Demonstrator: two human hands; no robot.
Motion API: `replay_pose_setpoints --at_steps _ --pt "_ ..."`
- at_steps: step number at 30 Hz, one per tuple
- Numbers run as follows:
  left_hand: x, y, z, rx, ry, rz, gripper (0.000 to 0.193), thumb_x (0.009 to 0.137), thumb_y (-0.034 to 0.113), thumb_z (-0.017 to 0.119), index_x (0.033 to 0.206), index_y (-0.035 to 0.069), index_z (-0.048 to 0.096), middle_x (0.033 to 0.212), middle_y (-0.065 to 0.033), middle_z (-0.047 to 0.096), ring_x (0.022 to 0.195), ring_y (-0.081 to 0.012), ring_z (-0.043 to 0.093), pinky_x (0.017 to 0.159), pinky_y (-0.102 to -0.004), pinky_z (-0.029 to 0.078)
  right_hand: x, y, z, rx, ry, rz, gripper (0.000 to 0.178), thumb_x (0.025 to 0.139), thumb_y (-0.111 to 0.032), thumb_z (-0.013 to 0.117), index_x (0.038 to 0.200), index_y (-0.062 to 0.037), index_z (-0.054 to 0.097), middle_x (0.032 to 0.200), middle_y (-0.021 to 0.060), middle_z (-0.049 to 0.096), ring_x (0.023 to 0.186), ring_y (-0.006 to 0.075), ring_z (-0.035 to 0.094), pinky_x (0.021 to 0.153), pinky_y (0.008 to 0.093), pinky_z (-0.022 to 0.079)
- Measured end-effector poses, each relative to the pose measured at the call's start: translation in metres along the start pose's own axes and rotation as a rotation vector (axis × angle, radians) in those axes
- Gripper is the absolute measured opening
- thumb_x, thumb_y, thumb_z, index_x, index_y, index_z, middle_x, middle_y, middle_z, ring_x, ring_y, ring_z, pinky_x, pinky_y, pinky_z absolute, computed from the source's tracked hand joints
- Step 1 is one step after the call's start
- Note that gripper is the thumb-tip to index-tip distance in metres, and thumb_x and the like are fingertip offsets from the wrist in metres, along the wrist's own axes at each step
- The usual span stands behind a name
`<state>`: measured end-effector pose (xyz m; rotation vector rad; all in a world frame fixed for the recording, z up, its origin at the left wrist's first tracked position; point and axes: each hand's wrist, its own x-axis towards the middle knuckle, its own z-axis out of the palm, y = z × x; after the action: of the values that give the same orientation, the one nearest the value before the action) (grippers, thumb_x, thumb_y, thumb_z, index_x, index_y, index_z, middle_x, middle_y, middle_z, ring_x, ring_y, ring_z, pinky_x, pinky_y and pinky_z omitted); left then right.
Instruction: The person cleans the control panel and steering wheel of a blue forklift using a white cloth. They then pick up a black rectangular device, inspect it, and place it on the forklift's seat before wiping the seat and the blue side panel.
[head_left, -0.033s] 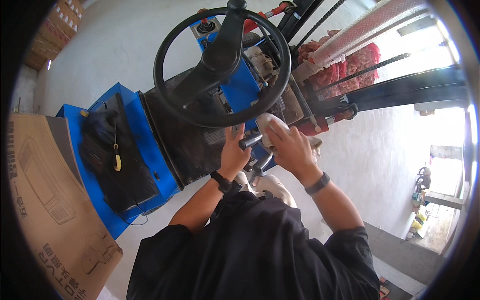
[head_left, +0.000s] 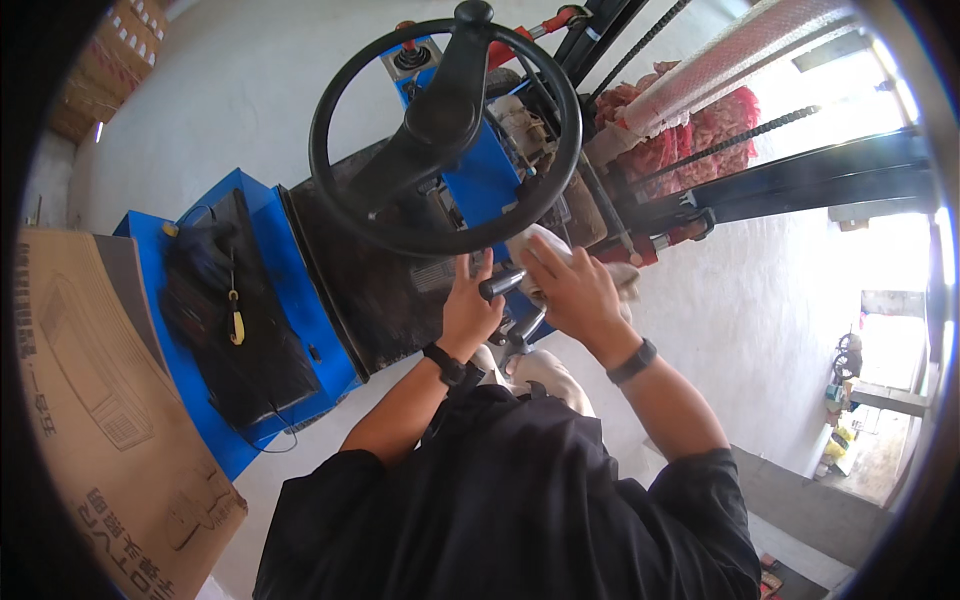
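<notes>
the room has a pale, bare floor (head_left: 720, 340), brightly lit from the right. nearest, the worker's black shirt (head_left: 510, 500) leans toward a blue machine.

left hand (head_left: 472, 310): two fingers extended and apart, just below the rim of the steering wheel (head_left: 445, 243). palm hidden; from where i stand, i cannot tell whether it grips anything. right hand (head_left: 580, 295): gripping a pale cloth (head_left: 527, 240), fingers laid over it. the cloth is at the right of the wheel's lower rim, bunching out past the fingertips and beside the palm. between the hands: a lever handle (head_left: 500, 284), black and rounded.

handling, as judged by eye: the cloth should be light, soft and limp, not fragile; it will fold rather than hold a shape. take hold of a bunched middle portion under flat fingers, loose edges gathered in, clear of the lever.

to the left, a yellow-handled tool (head_left: 236, 318) lies on the black seat (head_left: 265, 370), with a large cardboard box (head_left: 90, 330) beside the blue base.

beyond the wheel: a black mast beam (head_left: 800, 185), then red mesh sacks (head_left: 725, 125). farthest, upper left: stacked cartons (head_left: 112, 55).
</notes>
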<state>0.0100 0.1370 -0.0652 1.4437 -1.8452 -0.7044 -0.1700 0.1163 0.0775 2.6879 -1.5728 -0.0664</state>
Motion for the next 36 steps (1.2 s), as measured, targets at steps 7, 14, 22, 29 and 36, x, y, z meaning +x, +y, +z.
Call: replay_pose_setpoints --at_steps 7,14,22,29,36 --pt "0.008 0.002 -0.011 0.337 -0.108 0.083 0.068 0.083 0.013 0.068 0.148 0.004 0.051 0.159 -0.0020 0.047 0.089 -0.0319 0.072 0.070 -0.0456 0.056 0.061 0.001 0.002 -0.009 -0.221 0.019 0.048 0.072 -0.016 0.072 0.120 -0.0142 0.068 0.119 0.0103 0.070 0.100 0.0330 0.068 0.081 0.0431 0.058" --pt "0.003 0.008 -0.017 0.368 -0.188 0.010 0.056 0.084 0.007 0.064 0.139 -0.003 0.057 0.163 -0.0080 0.040 0.067 -0.0346 0.072 0.063 -0.0484 0.056 0.055 0.004 0.015 0.269 -0.258 0.143 0.067 0.074 -0.021 0.072 0.139 -0.0175 0.059 0.127 0.0136 0.070 0.100 0.0383 0.072 0.086 0.0486 0.058" --pt "0.006 -0.002 -0.017 0.310 -0.201 0.024 0.071 0.082 0.012 0.067 0.150 0.004 0.048 0.154 -0.0129 0.050 0.071 -0.0355 0.073 0.064 -0.0499 0.057 0.032 0.017 0.024 0.457 -0.094 0.112 0.065 0.075 -0.024 0.077 0.138 -0.0203 0.061 0.141 0.0073 0.064 0.107 0.0370 0.069 0.092 0.0461 0.057" --pt "0.030 0.024 -0.016 0.252 -0.181 0.091 0.062 0.086 0.022 0.067 0.145 0.008 0.052 0.139 -0.0202 0.062 0.087 -0.0377 0.073 0.074 -0.0486 0.059 0.008 0.038 0.043 0.420 -0.075 0.153 0.068 0.076 -0.028 0.077 0.142 -0.0272 0.058 0.133 0.0071 0.069 0.101 0.0369 0.071 0.085 0.0449 0.059" --pt "0.003 0.026 0.013 0.352 -0.207 -0.027 0.062 0.082 0.013 0.066 0.142 0.006 0.053 0.164 -0.0168 0.036 0.091 -0.0419 0.072 0.074 -0.0492 0.060 -0.016 0.039 0.074 0.615 0.063 0.282 0.064 0.076 -0.026 0.080 0.137 -0.0248 0.061 0.130 0.0122 0.069 0.098 0.0392 0.071 0.086 0.0483 0.057"
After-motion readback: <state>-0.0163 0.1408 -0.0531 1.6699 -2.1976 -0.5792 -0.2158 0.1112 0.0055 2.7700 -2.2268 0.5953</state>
